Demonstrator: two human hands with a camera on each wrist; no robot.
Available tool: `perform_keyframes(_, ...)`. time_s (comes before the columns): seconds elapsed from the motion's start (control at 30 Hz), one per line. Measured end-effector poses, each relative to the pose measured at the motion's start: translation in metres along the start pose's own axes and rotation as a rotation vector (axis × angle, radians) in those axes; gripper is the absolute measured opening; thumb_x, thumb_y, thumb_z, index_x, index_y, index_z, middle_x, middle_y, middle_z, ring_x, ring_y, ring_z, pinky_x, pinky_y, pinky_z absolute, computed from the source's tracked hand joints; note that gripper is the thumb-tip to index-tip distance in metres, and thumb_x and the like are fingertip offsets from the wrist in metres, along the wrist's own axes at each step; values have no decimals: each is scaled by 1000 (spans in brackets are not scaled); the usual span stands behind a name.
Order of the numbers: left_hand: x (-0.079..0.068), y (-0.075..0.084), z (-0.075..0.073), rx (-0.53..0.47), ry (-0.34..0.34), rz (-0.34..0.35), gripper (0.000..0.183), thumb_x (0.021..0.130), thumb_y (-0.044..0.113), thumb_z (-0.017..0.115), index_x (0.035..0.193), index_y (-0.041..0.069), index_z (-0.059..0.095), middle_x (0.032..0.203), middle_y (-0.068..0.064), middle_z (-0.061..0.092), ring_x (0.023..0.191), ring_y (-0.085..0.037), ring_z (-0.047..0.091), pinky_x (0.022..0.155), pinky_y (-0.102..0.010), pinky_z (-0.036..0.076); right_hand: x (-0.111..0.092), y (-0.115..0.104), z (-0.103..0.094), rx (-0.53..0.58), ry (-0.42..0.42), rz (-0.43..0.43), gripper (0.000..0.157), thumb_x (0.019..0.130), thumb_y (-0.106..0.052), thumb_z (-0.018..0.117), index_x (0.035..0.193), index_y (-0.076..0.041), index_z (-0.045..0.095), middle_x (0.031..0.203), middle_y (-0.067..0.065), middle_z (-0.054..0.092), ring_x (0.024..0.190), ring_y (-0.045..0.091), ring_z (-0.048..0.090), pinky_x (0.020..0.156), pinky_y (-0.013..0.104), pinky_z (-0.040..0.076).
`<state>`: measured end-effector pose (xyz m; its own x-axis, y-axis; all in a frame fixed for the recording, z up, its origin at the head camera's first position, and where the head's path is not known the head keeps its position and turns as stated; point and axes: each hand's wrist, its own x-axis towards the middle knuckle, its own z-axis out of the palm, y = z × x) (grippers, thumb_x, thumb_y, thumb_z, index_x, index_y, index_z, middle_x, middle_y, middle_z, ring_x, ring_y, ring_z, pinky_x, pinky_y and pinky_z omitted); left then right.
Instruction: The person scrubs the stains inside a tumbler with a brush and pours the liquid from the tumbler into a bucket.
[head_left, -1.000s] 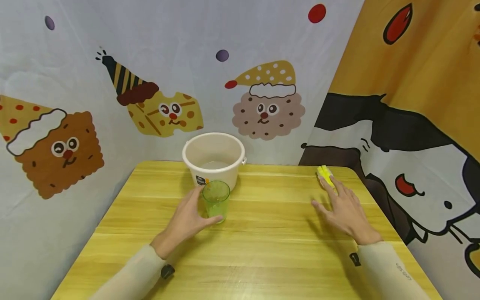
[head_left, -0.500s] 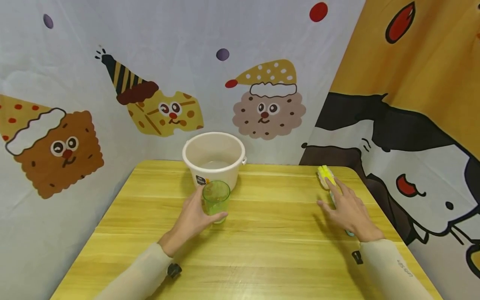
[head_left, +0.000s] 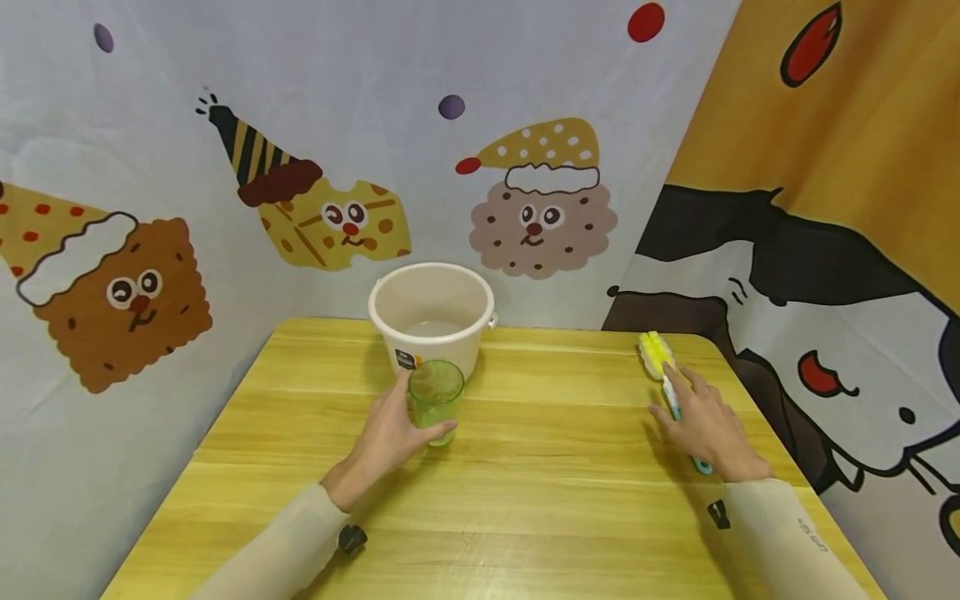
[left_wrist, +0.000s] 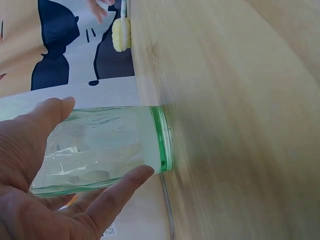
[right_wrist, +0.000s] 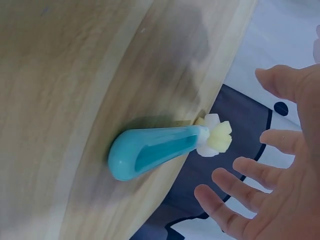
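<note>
A clear green drinking glass [head_left: 437, 402] stands upright on the table in front of the bucket. My left hand [head_left: 390, 433] is curved round its side, thumb across the near face; in the left wrist view the fingers [left_wrist: 117, 197] lie along the lower side of the glass [left_wrist: 107, 145]. On the right lies a sponge bottle brush [head_left: 656, 358] with a yellow and white head. My right hand [head_left: 705, 425] hovers over its handle, partly hiding it. In the right wrist view the teal handle [right_wrist: 155, 150] shows whole, apart from the spread fingers [right_wrist: 240, 192].
At the back of the table stands a white bucket [head_left: 431, 329] with a small dark label, directly behind the glass. A cloth [head_left: 540, 67] printed with cartoon figures hangs along the back and sides of the wooden table [head_left: 510, 517].
My right hand has drawn back and right from the brush head, uncovering more of the brush. My left thumb has shifted across the glass; the glass stays in place.
</note>
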<state>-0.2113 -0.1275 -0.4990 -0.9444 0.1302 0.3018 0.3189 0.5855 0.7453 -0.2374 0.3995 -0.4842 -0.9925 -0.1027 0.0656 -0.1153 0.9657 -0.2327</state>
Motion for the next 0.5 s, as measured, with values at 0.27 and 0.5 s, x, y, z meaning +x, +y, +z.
perform_keyframes(0.27,1,2,1,17,-15,-10,118,84,34,109,178,12,40,159,-25,71,143,-46,74,118,-64,63,3,8,3,-11,-31,41,89,114,-41,72,183,-4,28,171,44,39,147,71,47,103,89,53)
perform_keyframes(0.5,-3,5,2,22,-20,-36,108,85,37,108,170,8,49,152,-25,75,137,-44,77,115,-61,65,2,13,2,-3,-71,83,89,113,-38,74,181,1,31,156,48,47,134,68,58,91,82,59)
